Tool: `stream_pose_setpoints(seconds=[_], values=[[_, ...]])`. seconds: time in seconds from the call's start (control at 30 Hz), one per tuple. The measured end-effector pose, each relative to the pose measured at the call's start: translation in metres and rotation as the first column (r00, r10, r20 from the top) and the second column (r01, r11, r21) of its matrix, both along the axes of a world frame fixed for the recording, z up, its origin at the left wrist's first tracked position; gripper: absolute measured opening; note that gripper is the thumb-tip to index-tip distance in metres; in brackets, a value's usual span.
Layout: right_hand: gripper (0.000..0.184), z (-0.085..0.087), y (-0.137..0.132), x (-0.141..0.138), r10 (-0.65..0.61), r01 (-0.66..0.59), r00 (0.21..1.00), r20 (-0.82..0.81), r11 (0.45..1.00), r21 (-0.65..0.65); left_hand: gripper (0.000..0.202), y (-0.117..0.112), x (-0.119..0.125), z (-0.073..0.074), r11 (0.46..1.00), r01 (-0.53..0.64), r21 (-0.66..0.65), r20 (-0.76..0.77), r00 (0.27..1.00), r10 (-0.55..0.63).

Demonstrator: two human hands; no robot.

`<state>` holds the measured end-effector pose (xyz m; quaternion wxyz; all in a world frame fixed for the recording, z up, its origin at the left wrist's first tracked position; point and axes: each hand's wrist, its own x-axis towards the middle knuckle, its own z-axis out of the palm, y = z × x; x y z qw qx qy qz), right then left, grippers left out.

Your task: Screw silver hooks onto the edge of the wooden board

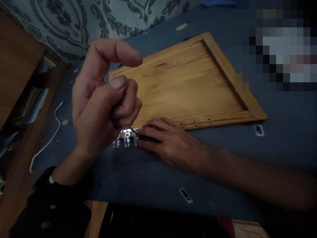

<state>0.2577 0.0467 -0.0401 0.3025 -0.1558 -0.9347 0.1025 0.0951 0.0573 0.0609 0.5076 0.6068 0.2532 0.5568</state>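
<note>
My left hand (106, 89) is raised over the left end of a wooden board (178, 79). Its thumb and lower fingers are curled closed around a screwdriver, while the index finger is bent out and free. Only the thin dark shaft (133, 130) shows below the fist; the handle is hidden. The shaft slants down to a silver metal hook (135, 137) on the board's near edge. My right hand (170, 142) lies on that edge, with its thumb and fingertips against the same hook. Two more silver hooks (127, 138) are beside it on the left.
Small dark holes (195, 123) run along the board's near edge. A white cable (47, 143) lies on the dark-blue table cover (148, 178) at left. Beyond stand shelves with books (37, 105). A patterned wall (106, 16) rises behind. The upper right is pixelated.
</note>
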Motion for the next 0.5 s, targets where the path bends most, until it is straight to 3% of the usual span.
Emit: stream_pose_setpoints(seconds=[0.1,0.23,0.4,0.5], values=[[0.022,0.0,0.0,0.0,0.005,-0.005,1.0,-0.001,1.0,-0.003,0.03,0.0,-0.001,0.0,0.999,0.023,-0.026,0.0,1.0,-0.023],[0.023,0.001,0.001,0.001,0.029,-0.029,1.0,-0.004,1.0,-0.012,0.019,0.002,-0.002,-0.005,0.997,0.056,0.046,0.056,0.997,-0.058],[0.021,0.002,0.002,0.002,0.046,-0.046,0.999,0.018,0.999,-0.003,0.022,-0.008,0.009,-0.001,0.964,-0.26,-0.052,0.038,0.964,0.262],[0.022,0.001,0.002,0.001,0.037,-0.037,0.999,0.031,0.999,-0.008,0.023,-0.016,0.015,0.003,0.935,-0.336,-0.116,0.02,0.94,0.341]])
